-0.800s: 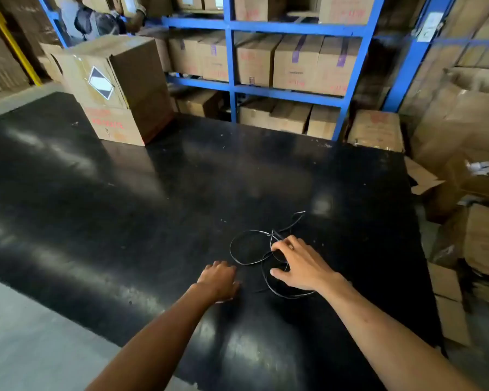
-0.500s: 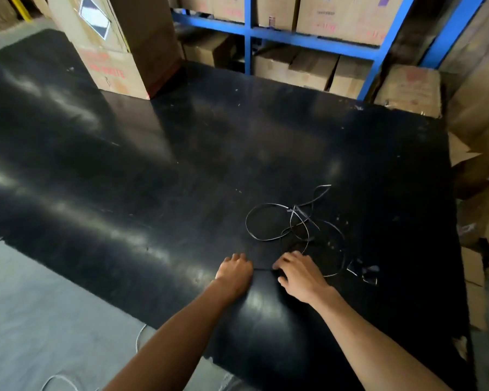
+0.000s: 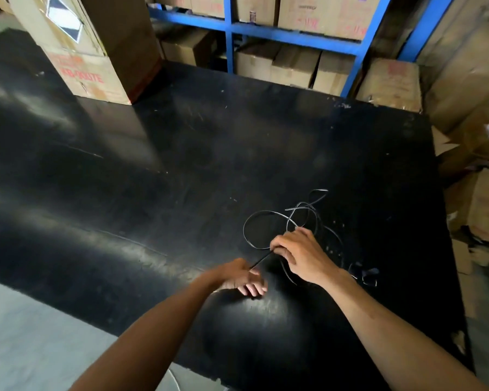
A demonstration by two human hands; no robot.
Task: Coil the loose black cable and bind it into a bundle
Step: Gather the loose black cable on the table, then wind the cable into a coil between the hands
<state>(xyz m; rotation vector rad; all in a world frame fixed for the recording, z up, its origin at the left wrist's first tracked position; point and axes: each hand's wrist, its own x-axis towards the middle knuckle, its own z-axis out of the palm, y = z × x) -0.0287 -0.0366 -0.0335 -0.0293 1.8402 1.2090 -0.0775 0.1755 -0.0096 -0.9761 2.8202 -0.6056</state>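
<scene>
A thin black cable [image 3: 266, 212] lies in loose loops on the glossy black table [image 3: 181, 165], right of centre. My right hand [image 3: 297, 253] is lifted just above the table and pinches a strand of the cable at the near side of the loops. From that pinch a short straight run of cable leads down-left to my left hand [image 3: 242, 277], whose fingers curl around its end. Part of the cable under my right hand is hidden.
A tall cardboard box [image 3: 96, 43] stands on the table's far left. Blue shelving [image 3: 294, 38] with several cartons runs behind the far edge. More cartons [image 3: 483, 193] crowd the right side. Small dark scraps [image 3: 369, 275] lie near my right wrist. Grey floor [image 3: 26, 334] shows at lower left.
Both hands left the table surface and took hold of the cable. My right hand rose toward the loops, and a strand now stretches between the two hands. The camera tilted slightly.
</scene>
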